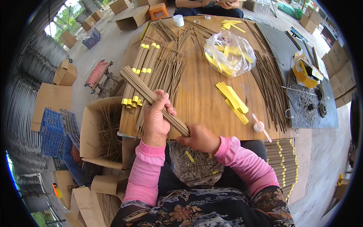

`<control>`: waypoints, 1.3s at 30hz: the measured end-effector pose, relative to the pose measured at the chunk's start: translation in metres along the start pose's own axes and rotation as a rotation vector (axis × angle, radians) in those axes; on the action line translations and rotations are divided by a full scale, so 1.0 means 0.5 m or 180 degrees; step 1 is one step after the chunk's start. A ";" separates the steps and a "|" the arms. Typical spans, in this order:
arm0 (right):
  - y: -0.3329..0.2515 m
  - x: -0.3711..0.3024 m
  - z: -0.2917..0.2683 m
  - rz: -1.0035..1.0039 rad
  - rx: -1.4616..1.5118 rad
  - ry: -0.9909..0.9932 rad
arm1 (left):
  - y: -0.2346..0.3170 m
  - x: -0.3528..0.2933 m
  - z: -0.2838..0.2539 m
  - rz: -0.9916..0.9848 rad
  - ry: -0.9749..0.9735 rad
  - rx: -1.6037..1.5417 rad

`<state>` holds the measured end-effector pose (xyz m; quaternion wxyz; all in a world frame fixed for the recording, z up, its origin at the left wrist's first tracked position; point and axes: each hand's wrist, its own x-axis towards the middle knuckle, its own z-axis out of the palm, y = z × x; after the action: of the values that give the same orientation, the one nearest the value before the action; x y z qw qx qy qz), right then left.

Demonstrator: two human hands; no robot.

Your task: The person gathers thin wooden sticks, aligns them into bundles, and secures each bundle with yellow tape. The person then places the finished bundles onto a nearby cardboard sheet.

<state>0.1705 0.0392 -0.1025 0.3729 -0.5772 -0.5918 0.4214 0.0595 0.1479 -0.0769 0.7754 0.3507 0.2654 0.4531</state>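
Observation:
A bundle of thin brown incense sticks (141, 88) slants across the near left of the table. My left hand (157, 119) wraps round its middle. At the bundle's lower right end is my right hand (200, 139), its fingers curled against the stick ends; the fingertips are partly hidden. Loose sticks (168, 72) lie beyond my left hand. To their left rest finished-looking bundles (140, 72) wrapped with yellow paper bands. Yellow paper strips (232, 100) are fanned on the wooden table (196, 98), right of my hands.
A clear plastic bag (230, 55) holds more yellow strips. Nearby are a white jar (178, 20), a small cup (259, 126) with a flat stick (261, 128), and long sticks (270, 87). A cardboard box (89, 132) of sticks stands left. Another person (210, 8) sits across.

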 end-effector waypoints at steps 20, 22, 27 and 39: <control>-0.025 0.008 0.018 0.1213 0.1266 -0.0879 | 0.002 0.023 -0.047 -0.0396 0.0388 -0.0388; 0.008 0.004 0.044 0.0640 0.0337 -0.0309 | 0.003 0.023 -0.040 -0.0231 0.0703 -0.0209; -0.017 -0.001 0.012 0.1346 0.1913 -0.1443 | 0.038 0.040 -0.074 -0.0336 0.0206 -0.0863; -0.023 0.008 0.038 0.1149 0.1571 -0.0846 | 0.020 0.014 -0.043 -0.0371 0.0248 -0.0460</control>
<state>0.1484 0.0422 -0.0991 0.3404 -0.5050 -0.4035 0.6829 0.0419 0.1642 -0.0831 0.8128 0.2600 0.2819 0.4385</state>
